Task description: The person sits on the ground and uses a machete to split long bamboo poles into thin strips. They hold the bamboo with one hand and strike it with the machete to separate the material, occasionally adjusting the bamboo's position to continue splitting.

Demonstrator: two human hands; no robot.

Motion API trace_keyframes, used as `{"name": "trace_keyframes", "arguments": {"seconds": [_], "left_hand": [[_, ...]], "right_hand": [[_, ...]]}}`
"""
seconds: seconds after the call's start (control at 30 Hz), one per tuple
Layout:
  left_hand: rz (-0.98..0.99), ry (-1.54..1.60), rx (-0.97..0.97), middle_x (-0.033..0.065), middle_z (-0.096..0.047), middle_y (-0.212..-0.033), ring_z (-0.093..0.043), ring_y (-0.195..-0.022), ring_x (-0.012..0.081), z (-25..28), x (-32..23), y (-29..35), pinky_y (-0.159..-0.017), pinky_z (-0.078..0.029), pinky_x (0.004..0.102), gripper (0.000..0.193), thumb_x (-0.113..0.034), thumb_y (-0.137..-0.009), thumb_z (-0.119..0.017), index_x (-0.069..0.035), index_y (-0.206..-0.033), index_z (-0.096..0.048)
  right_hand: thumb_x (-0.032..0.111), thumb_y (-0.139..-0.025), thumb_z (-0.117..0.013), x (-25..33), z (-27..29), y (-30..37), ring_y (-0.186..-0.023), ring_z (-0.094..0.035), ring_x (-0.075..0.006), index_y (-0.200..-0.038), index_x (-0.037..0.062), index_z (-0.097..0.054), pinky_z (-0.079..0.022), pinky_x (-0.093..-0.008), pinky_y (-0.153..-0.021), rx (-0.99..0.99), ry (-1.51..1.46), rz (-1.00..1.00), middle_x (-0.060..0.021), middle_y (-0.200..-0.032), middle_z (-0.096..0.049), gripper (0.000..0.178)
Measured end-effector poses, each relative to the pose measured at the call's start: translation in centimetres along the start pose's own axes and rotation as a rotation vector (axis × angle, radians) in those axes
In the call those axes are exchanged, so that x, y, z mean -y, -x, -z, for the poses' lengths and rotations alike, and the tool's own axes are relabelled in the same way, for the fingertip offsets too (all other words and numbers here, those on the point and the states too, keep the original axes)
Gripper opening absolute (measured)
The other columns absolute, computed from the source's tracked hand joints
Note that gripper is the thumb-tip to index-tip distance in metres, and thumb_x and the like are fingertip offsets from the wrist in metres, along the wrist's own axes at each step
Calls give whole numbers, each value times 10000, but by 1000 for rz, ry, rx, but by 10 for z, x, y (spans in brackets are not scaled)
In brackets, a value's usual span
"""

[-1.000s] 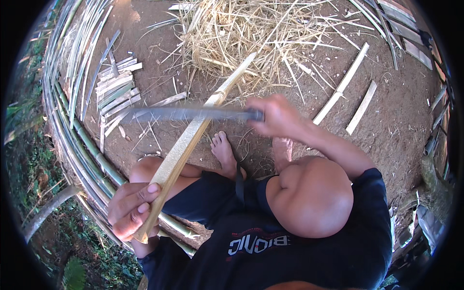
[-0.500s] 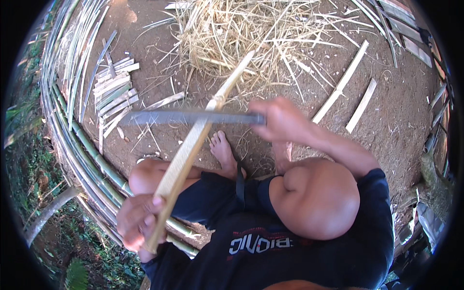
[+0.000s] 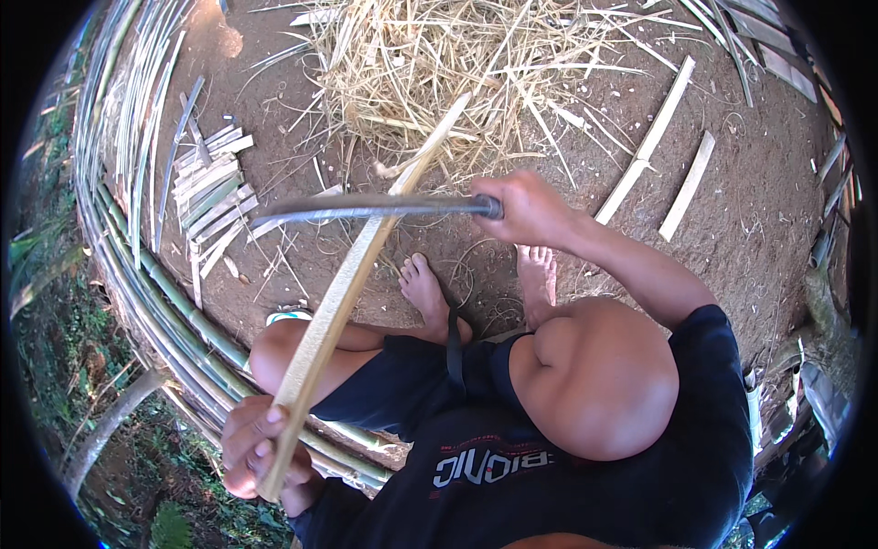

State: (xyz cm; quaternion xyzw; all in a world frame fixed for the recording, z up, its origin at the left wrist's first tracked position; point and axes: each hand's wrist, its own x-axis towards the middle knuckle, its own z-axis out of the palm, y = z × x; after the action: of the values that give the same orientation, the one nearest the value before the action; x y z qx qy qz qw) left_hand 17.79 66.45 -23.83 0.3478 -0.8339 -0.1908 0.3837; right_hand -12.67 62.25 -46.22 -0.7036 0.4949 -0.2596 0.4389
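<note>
The strip [image 3: 361, 274] is gripped by the left hand [image 3: 261, 448], now lower than before; the knife [image 3: 375, 207], clenched in the right hand [image 3: 526, 209], stays across it.

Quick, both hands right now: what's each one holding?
Left hand: closed around the near end of the bamboo strip.
Right hand: closed on the handle of the long blade, which lies across the strip.

Sitting with bare feet [image 3: 476, 284] planted ahead. Left hand [image 3: 261, 448] curling tight at near left, fingers [image 3: 274, 416] wrapping round, held low beside the knee. Right hand [image 3: 526, 209] gripping in a closed fist farther out, forearm angling back to the right shoulder.
</note>
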Motion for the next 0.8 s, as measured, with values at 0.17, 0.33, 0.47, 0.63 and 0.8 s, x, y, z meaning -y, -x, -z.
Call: {"name": "trace_keyframes", "arguments": {"seconds": [0.17, 0.33, 0.47, 0.63, 0.8], "left_hand": [[20, 39, -51, 206, -657, -871, -624, -609, 259, 2, 3, 10, -475, -525, 336, 191, -112, -915, -578, -59, -1077, -492], [31, 23, -67, 209, -655, -858, -620, -597, 263, 4, 5, 15, -475, -533, 334, 207, -147, -915, -600, -55, -1060, -484], [53, 55, -109, 212, -658, -866, -615, -590, 264, 0, -2, 20, -471, -528, 326, 223, -178, -912, -613, -59, -1056, -490], [47, -20, -70, 190, -651, -846, -599, -567, 246, -1, 2, 17, -439, -505, 311, 202, -178, -928, -580, -65, -1050, -466], [58, -108, -139, 175, -624, -793, -591, -545, 242, 7, -3, 29, -432, -494, 306, 157, -151, -949, -524, -61, -1035, -429]], "right_hand": [[93, -752, -647, 25, 8, 7, -438, -579, -243, -747, 71, -618, -450, -396, -451, 5, -11, 83, -96, -502, -551, 37], [133, -761, -634, -3, 12, -10, -499, -621, -285, -821, 51, -650, -510, -432, -515, 34, 65, -113, -144, -566, -607, 103], [92, -773, -629, 17, 2, 5, -433, -580, -239, -776, 51, -641, -470, -380, -446, -24, 57, 26, -106, -510, -568, 42], [92, -790, -585, -31, 11, -11, -502, -621, -276, -829, 48, -638, -520, -415, -503, 65, 135, -176, -130, -567, -609, 79], [42, -774, -567, 4, 4, 6, -498, -596, -198, -900, 37, -654, -508, -351, -430, 57, 212, 24, -122, -572, -590, 153]]}}
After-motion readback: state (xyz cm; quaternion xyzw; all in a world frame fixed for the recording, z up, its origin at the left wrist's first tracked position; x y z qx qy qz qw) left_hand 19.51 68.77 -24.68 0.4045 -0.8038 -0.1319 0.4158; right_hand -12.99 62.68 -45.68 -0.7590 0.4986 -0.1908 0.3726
